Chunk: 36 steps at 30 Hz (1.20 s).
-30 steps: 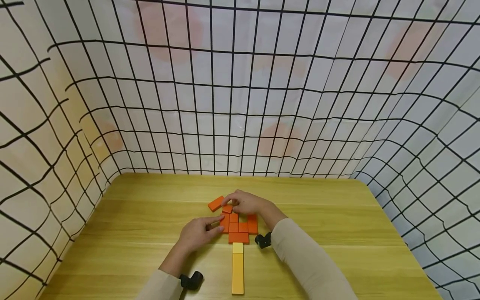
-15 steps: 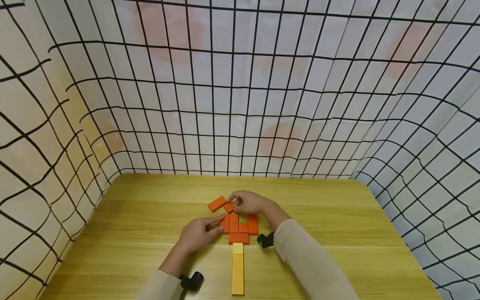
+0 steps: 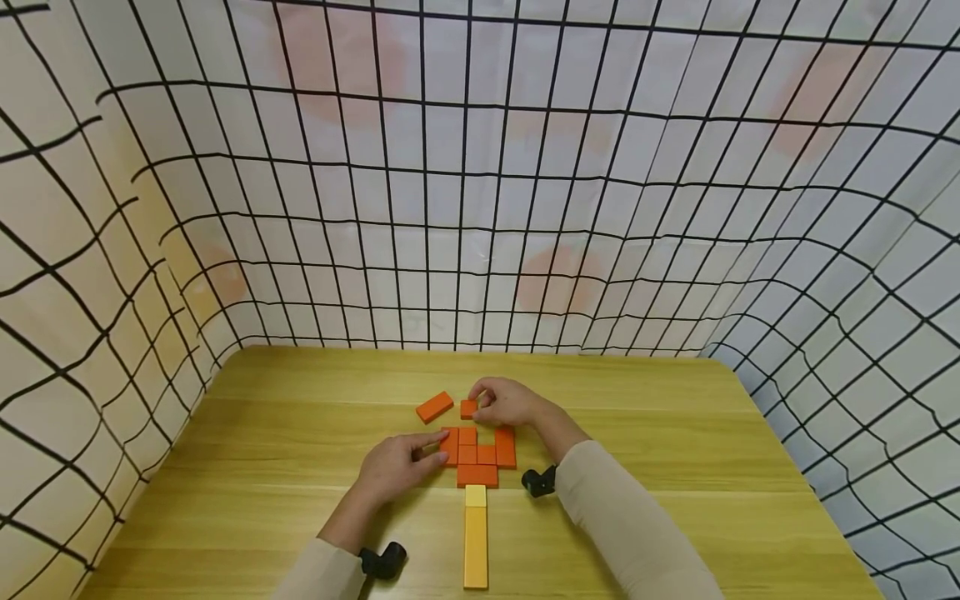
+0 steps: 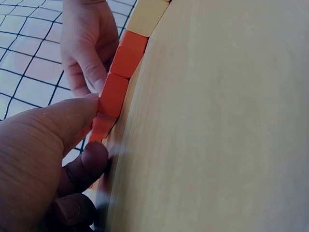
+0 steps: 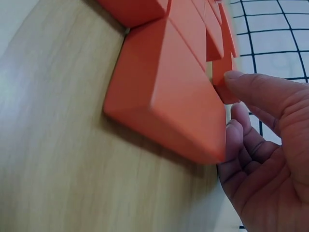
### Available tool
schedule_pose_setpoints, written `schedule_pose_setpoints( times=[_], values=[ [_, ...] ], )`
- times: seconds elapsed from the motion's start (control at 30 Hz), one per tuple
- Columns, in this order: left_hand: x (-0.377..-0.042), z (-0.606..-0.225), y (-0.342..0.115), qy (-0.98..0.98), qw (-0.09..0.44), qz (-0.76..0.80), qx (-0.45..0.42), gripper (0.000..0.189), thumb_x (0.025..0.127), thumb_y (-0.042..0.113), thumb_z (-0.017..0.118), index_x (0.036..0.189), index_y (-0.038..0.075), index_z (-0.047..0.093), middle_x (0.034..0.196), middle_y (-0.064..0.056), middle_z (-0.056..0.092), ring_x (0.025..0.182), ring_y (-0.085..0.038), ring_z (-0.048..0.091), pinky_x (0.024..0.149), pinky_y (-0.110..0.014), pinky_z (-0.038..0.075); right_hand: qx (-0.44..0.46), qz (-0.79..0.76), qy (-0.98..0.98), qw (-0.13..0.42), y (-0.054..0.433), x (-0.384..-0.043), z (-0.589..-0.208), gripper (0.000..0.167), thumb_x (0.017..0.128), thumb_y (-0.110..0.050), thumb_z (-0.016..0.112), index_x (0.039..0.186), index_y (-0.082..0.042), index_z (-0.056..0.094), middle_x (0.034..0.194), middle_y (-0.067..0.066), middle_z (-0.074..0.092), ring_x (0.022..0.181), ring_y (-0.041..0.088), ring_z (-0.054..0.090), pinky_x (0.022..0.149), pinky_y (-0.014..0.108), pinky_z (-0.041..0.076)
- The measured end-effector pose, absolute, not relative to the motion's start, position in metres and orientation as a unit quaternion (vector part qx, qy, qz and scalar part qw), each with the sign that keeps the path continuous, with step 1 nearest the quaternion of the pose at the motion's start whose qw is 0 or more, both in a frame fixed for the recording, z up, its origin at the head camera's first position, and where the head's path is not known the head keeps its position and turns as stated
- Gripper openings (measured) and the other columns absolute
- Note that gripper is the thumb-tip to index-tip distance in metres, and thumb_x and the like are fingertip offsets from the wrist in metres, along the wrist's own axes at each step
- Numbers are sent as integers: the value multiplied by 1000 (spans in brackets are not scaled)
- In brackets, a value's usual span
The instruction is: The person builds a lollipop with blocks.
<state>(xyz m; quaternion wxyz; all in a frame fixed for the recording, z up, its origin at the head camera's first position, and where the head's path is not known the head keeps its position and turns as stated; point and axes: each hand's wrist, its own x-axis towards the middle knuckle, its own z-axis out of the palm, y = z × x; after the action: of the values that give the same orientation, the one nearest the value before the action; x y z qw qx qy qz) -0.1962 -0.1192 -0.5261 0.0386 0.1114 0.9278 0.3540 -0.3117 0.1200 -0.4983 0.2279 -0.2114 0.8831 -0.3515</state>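
Note:
Flat orange blocks lie together on the table in the head view. At their left side my left hand (image 3: 395,467) has its thumb and index finger at the two ends of an upright-set oblong orange block (image 3: 450,447). Beyond the group, my right hand (image 3: 507,402) pinches a small square orange block (image 3: 468,409) by its right side. The right wrist view shows that thumb against the small block (image 5: 223,79), with a larger orange block (image 5: 178,96) in front. In the left wrist view the left thumb touches an orange block (image 4: 114,95).
A loose oblong orange block (image 3: 435,407) lies slanted at the far left of the group. Toward me, a small yellow block (image 3: 476,496) and a long yellow block (image 3: 476,548) form a line. A white, black-gridded sheet (image 3: 480,200) rises behind the wooden table (image 3: 637,400).
My right hand has drawn the small square block rightward, away from the slanted block, and turned it straight. The left hand has stayed in place.

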Motion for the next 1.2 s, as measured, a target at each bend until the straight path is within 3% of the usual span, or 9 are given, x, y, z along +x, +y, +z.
schedule_pose_setpoints(
  times=[0.97, 1.2],
  values=[
    [-196, -526, -117, 927, 43, 356, 110, 43, 95, 47, 69, 136, 32, 68, 60, 9, 46, 53, -6, 34, 51, -25, 25, -192, -355, 897, 182, 138, -308, -505, 28, 92, -33, 76, 115, -17, 69, 104, 0, 67, 93, 16, 59, 87, 37, 51],
    [-196, -525, -118, 928, 46, 355, 103, 42, 96, 46, 69, 136, 33, 68, 60, 9, 45, 54, -6, 35, 53, -25, 26, -190, -361, 896, 176, 140, -303, -504, 27, 92, -32, 76, 113, -16, 70, 100, -1, 67, 91, 15, 58, 84, 34, 50]
  ],
)
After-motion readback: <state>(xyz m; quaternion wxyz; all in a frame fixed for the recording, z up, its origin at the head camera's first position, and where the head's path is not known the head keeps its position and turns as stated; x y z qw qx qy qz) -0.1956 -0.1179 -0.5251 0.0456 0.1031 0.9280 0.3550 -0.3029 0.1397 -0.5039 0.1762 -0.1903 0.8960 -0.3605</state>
